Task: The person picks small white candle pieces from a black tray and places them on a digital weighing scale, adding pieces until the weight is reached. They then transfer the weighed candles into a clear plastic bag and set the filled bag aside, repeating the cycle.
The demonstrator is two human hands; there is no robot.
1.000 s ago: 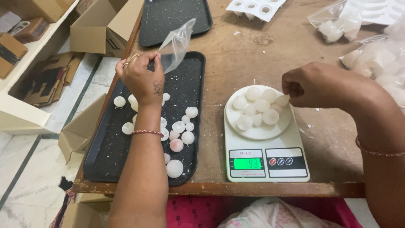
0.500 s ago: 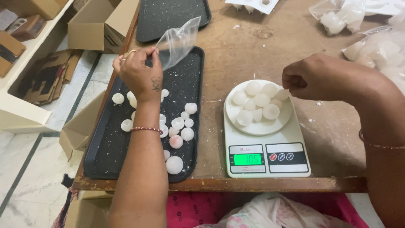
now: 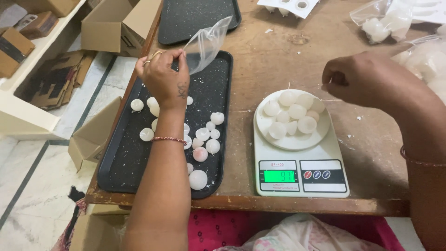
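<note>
Since the earlier frames the right hand (image 3: 367, 79) has lifted off the plate (image 3: 292, 120) and now hangs above bare bench (image 3: 278, 60) just behind the plate's far right rim. Left hand (image 3: 162, 76) is about where it was, over the far end of the near tray (image 3: 134, 158).

Left hand: thumb and forefinger pinched on one lip of a clear bag (image 3: 206, 42); the bag stands up and leans toward the far side, mouth slack. Ring on one finger, thin bangle at the wrist.

Right hand: fingers curled in, tips pressed together as if on something small; cannot tell whether anything is held.

Plate: white, round, on the scale (image 3: 297, 162) near the bench's front edge, right of the tray. It carries a cluster of white balls (image 3: 297, 111), touching one another. Scale display lit green.

Near tray: black, along the bench's left edge, with loose white balls scattered over its middle and near end; one of the larger ones sits by the front right corner.

A second black tray (image 3: 195, 18) lies at the far edge. Filled clear bags (image 3: 390, 23) sit at the far right corner. Cardboard boxes (image 3: 111, 28) stand on the floor left of the bench.
</note>
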